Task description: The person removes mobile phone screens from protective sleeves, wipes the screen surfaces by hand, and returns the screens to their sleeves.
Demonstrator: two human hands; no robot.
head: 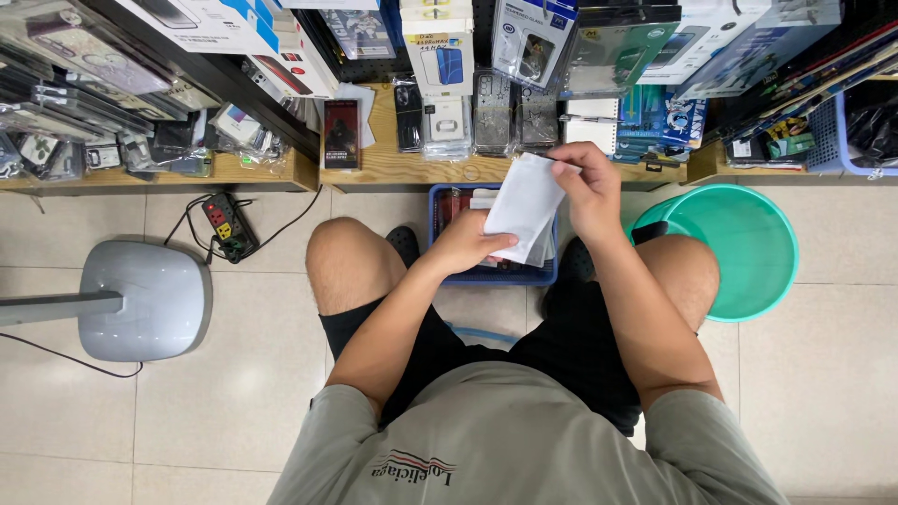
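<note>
I sit with my knees apart over a blue plastic basket (440, 201) on the floor. Both hands hold a flat white packet (524, 206) above the basket. My left hand (468, 245) grips its lower edge, together with a few more flat packets under it. My right hand (585, 187) pinches its top right corner. The basket's contents are mostly hidden behind the packet and my hands; a red item shows at its left side.
A green plastic bucket (748, 248) stands to the right of my right knee. A low wooden shelf (393, 168) ahead carries phone cases and boxed accessories. On the floor to the left lie a black power strip (224, 224) and a grey fan base (140, 299).
</note>
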